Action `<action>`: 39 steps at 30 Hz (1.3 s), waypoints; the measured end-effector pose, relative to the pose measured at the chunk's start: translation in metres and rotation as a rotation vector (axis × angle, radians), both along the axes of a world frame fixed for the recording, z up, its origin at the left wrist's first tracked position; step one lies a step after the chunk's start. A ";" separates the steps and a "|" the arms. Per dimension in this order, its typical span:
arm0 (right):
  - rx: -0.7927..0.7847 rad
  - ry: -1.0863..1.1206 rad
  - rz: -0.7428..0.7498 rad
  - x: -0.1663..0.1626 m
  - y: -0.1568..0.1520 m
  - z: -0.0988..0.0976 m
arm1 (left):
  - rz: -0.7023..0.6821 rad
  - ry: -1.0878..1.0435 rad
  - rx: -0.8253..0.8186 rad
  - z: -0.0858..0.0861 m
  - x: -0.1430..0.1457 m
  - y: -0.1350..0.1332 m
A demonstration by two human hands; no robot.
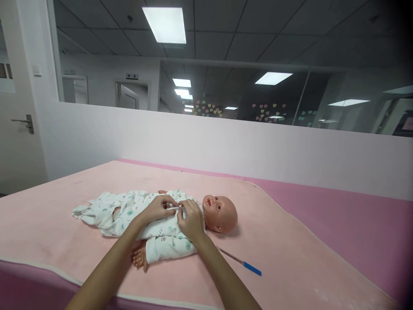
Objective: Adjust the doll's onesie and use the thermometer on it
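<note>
A baby doll (222,215) lies on its back on the pink pad, its bald head to the right. It wears a white baby romper (167,247) printed with small green and coloured figures. Over the doll's chest, my left hand (158,208) pinches a narrow white strip of the romper's front. My right hand (191,219) grips the same area from the collar side, thumb and fingers closed together. The fingers hide the exact fastening there. One doll hand (140,257) sticks out of the near sleeve. At the leg part, the cloth gapes and shows some of the doll's body.
A pen with a blue cap (251,268) lies right of my right forearm, near the doll's head. The peach-pink pad (274,241) has a pale piped edge. Behind it rises a white half wall (226,142) with glass above. A door (22,120) stands at the left.
</note>
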State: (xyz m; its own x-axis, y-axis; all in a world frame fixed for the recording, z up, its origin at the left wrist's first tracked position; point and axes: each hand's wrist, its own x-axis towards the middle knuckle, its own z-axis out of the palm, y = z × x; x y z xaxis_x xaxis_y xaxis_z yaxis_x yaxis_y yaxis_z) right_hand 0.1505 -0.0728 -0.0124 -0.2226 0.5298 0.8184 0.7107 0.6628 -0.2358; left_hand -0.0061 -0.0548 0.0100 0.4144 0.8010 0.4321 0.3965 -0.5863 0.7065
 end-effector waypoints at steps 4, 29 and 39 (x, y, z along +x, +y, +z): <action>-0.002 0.010 -0.023 0.000 -0.001 0.000 | -0.008 0.002 0.026 0.001 0.001 -0.001; 0.014 0.004 -0.052 0.000 -0.002 0.001 | 0.001 0.082 0.030 0.004 -0.001 -0.005; 0.021 0.006 -0.097 -0.002 0.001 0.000 | 0.034 0.058 -0.029 0.003 0.001 -0.004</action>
